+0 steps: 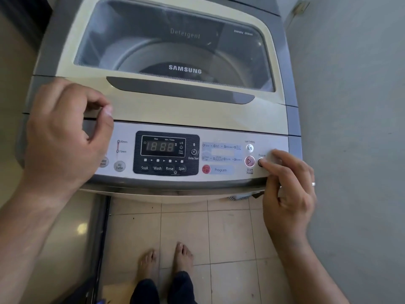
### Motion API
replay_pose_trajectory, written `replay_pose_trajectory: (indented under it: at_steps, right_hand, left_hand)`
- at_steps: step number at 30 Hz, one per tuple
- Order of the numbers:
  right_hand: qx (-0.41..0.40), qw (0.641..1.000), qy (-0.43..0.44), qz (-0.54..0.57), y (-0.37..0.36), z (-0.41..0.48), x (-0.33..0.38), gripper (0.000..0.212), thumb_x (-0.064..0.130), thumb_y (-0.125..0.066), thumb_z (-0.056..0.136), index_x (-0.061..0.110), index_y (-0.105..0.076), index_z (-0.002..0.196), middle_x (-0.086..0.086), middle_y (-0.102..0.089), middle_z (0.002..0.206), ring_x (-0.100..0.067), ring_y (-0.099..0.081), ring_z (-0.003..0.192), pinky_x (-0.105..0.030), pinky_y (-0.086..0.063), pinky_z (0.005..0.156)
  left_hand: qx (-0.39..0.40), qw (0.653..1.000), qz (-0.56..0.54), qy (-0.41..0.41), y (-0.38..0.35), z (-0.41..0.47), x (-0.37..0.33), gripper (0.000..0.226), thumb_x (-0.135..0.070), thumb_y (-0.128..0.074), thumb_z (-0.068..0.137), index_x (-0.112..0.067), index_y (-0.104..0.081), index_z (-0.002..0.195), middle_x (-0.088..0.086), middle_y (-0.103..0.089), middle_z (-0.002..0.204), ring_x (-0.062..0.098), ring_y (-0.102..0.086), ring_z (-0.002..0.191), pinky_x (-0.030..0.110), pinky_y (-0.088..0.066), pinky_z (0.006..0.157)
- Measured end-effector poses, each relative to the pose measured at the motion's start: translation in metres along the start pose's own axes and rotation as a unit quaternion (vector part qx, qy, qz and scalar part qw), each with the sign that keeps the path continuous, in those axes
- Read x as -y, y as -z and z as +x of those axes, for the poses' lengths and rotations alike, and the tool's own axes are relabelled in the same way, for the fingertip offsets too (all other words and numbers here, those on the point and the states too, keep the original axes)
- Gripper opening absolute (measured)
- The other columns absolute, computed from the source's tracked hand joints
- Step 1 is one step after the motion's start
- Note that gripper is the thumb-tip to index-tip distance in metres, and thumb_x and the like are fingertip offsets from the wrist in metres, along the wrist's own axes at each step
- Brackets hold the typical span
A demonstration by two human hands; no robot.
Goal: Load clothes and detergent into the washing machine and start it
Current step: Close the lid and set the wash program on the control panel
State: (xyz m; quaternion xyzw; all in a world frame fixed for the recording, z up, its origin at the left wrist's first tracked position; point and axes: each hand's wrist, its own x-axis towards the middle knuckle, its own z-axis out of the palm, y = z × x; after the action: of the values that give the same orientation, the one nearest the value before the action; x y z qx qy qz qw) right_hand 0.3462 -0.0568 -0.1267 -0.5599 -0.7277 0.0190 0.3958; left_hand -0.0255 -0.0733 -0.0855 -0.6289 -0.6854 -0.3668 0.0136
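Right hand [289,194]: my fingertip on power button [260,162], lower right; holds nothing.
Left hand [63,137]: loosely curled, empty.
Button: stiff, needs a light press.

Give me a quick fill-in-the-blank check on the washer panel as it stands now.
1. The lid of the washing machine is ____.
2. The right hand has a fingertip on the dark button just right of the ____ button.
3. The display sits directly above Soak, Wash, Rinse and ____.
4. The left hand holds ____.

Missing: closed; Start/Pause; Spin; nothing
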Motion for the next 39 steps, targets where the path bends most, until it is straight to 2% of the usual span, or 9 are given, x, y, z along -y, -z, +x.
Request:
replay_pose_trajectory:
  at_steps: [4, 6, 11, 15, 17, 22, 28, 33, 39]
  right_hand:
    - [-0.018, 1.0, 0.006, -0.006, -0.004, -0.002, 0.002, 0.026, -0.011, -0.059, 0.101, 0.001, -0.082, 0.101, -0.016, -0.073, 0.122, -0.018, -0.06, 0.117, -0.037, -0.051, 0.099]
    - [-0.024, 1.0, 0.008, -0.01, -0.005, -0.002, 0.002, 0.027, -0.01, -0.058, 0.102, 0.001, -0.082, 0.099, -0.014, -0.073, 0.122, -0.016, -0.058, 0.116, -0.036, -0.05, 0.098]
    - [-0.027, 0.999, 0.017, -0.029, -0.007, -0.004, 0.0, 0.029, -0.013, -0.057, 0.102, -0.001, -0.082, 0.094, -0.017, -0.073, 0.119, -0.034, -0.065, 0.107, -0.041, -0.049, 0.093]
    - [-0.021, 0.998, 0.021, -0.052, -0.007, -0.003, 0.0, 0.029, -0.013, -0.055, 0.102, -0.004, -0.08, 0.09, -0.022, -0.074, 0.115, -0.048, -0.066, 0.1, -0.031, -0.04, 0.099]
    - [-0.019, 0.998, 0.019, -0.052, -0.008, -0.004, 0.001, 0.03, -0.013, -0.053, 0.102, -0.004, -0.079, 0.091, -0.023, -0.073, 0.116, -0.049, -0.065, 0.101, -0.032, -0.04, 0.099]
    - [-0.024, 0.999, 0.008, -0.042, -0.013, -0.007, 0.006, 0.033, -0.004, -0.048, 0.108, -0.003, -0.079, 0.097, -0.022, -0.072, 0.12, -0.041, -0.062, 0.107, -0.048, -0.049, 0.092]
    - [-0.038, 0.998, -0.014, -0.052, -0.012, -0.008, 0.016, 0.03, -0.014, -0.051, 0.103, -0.001, -0.078, 0.102, -0.023, -0.072, 0.118, -0.049, -0.063, 0.104, -0.039, -0.048, 0.097]
    - [-0.019, 0.996, 0.076, -0.039, -0.013, -0.013, 0.045, 0.016, -0.002, -0.068, 0.1, 0.003, -0.082, 0.105, -0.02, -0.073, 0.105, -0.04, -0.068, 0.089, -0.027, -0.041, 0.098]
    - [0.017, 0.988, 0.147, -0.029, -0.029, -0.025, 0.062, 0.023, 0.01, -0.076, 0.098, 0.014, -0.08, 0.12, -0.013, -0.075, 0.113, -0.037, -0.071, 0.096, -0.051, -0.056, 0.092]
  left_hand:
    - [0.018, 0.997, -0.058, 0.055, -0.006, -0.001, 0.013, 0.023, -0.039, -0.053, 0.115, -0.021, -0.064, 0.125, 0.008, -0.063, 0.122, 0.043, -0.062, 0.117, 0.066, -0.058, 0.093]
    - [0.023, 0.996, -0.055, 0.068, -0.008, -0.002, 0.016, 0.027, -0.038, -0.052, 0.115, -0.014, -0.062, 0.124, 0.019, -0.061, 0.123, 0.042, -0.062, 0.118, 0.065, -0.053, 0.102]
    - [0.02, 0.997, -0.04, 0.06, -0.009, -0.002, 0.015, 0.023, -0.029, -0.054, 0.114, -0.008, -0.06, 0.119, 0.021, -0.061, 0.121, 0.042, -0.062, 0.116, 0.063, -0.052, 0.105]
    - [0.015, 0.998, -0.027, 0.048, -0.009, -0.003, 0.016, 0.021, -0.027, -0.055, 0.114, -0.007, -0.061, 0.117, 0.021, -0.061, 0.119, 0.043, -0.062, 0.114, 0.063, -0.053, 0.101]
    - [0.016, 0.999, -0.019, 0.043, -0.008, -0.003, 0.016, 0.023, -0.029, -0.055, 0.115, -0.007, -0.061, 0.117, 0.02, -0.061, 0.118, 0.044, -0.062, 0.113, 0.065, -0.052, 0.1]
    - [-0.001, 0.999, 0.037, 0.002, -0.002, -0.003, 0.007, 0.023, -0.022, -0.059, 0.113, -0.001, -0.069, 0.11, 0.02, -0.064, 0.111, 0.048, -0.061, 0.106, 0.067, -0.052, 0.093]
    - [-0.017, 0.999, 0.044, -0.016, -0.002, -0.004, 0.003, 0.018, -0.014, -0.063, 0.111, 0.001, -0.071, 0.105, 0.019, -0.066, 0.106, 0.045, -0.062, 0.101, 0.058, -0.053, 0.089]
    - [-0.023, 0.999, 0.042, -0.009, -0.004, -0.005, 0.006, 0.017, -0.012, -0.062, 0.112, 0.001, -0.07, 0.105, 0.02, -0.067, 0.106, 0.044, -0.061, 0.1, 0.057, -0.052, 0.089]
    - [-0.031, 0.999, 0.04, -0.016, -0.004, -0.004, 0.006, 0.019, -0.01, -0.061, 0.112, 0.003, -0.07, 0.103, 0.019, -0.07, 0.101, 0.043, -0.06, 0.096, 0.046, -0.046, 0.086]
